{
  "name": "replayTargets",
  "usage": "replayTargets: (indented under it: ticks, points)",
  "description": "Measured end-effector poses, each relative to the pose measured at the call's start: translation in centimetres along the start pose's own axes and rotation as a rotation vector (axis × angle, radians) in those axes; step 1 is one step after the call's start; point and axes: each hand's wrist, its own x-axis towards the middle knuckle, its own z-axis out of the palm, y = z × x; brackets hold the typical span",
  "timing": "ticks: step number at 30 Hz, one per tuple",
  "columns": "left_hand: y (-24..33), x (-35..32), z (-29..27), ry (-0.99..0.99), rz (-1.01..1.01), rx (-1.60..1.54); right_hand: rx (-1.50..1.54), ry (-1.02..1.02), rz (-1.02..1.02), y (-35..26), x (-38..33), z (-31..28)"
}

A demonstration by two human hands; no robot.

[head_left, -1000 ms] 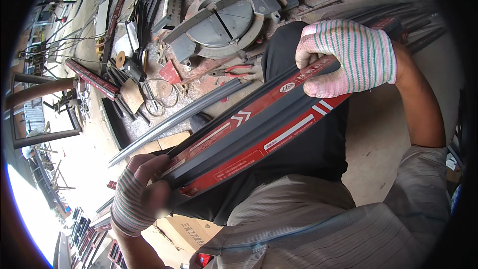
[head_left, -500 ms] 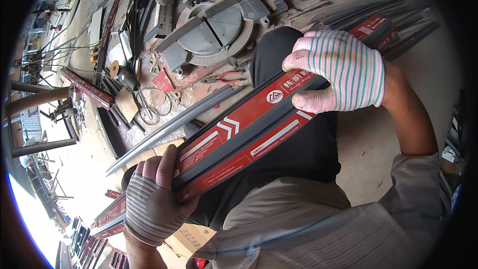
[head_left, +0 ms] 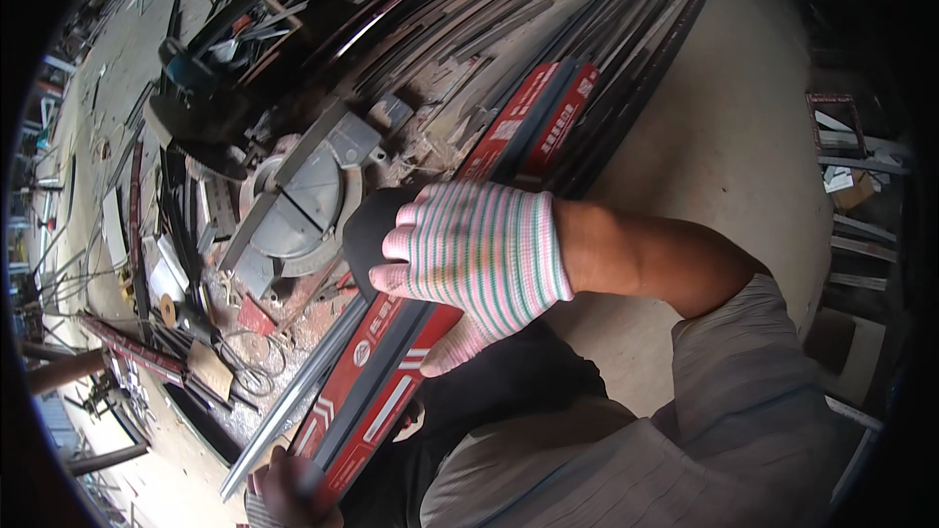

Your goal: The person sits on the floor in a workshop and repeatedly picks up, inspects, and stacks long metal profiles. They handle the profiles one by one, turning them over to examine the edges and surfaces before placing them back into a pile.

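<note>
A long dark-grey metal profile point(head_left: 344, 401) with red printed film runs slantwise over my dark-trousered legs, from the lower left to the upper middle. My right hand point(head_left: 479, 254), in a striped pink, white and green knit glove, grips it from above. Its fingers reach over the far edge while the thumb presses on the near side. Lower down, my left hand point(head_left: 289, 494), also gloved, is wrapped round the profile near the picture's lower edge. Part of that hand is cut off and its fingertips look dark.
Just beyond my knee stands a grey mitre saw point(head_left: 303, 205) with a round table. Long dark profiles point(head_left: 646, 39) lie on the floor at the far side. To the left are a red-filmed strip point(head_left: 132, 347) and a silver bar point(head_left: 303, 381). Frames point(head_left: 851, 137) sit at the right.
The view has swung to the right, showing more floor and stacked profiles there. The profile now runs more steeply across the picture. Both hands stay on it.
</note>
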Motion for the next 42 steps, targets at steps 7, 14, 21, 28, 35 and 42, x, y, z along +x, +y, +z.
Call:
replayTargets:
  ticks: [7,14,21,28,35,42]
  points:
    - [-0.9,-1.1,0.1,0.003,-0.012,-0.064,0.014,-0.106,-0.006,1.1,-0.3,-1.2]
    - [-2.8,-3.2,-0.1,0.012,0.007,-0.094,-0.094,-0.047,-0.036,0.2,-0.2,-0.9]
    - [-7.6,-7.7,0.1,-0.071,-0.188,-0.206,-0.052,-0.091,0.020,-1.8,0.4,-0.7]
    - [-11.3,-10.6,1.9,-0.053,-0.274,-0.215,-0.008,-0.169,0.051,-2.6,1.2,-0.4]
    - [-10.2,-8.3,1.6,-0.095,-0.225,-0.298,-0.066,0.032,0.027,-2.5,0.8,0.9]
    - [-7.2,-4.9,1.0,-0.025,-0.214,-0.437,0.093,-0.284,0.035,-2.2,1.0,-1.2]
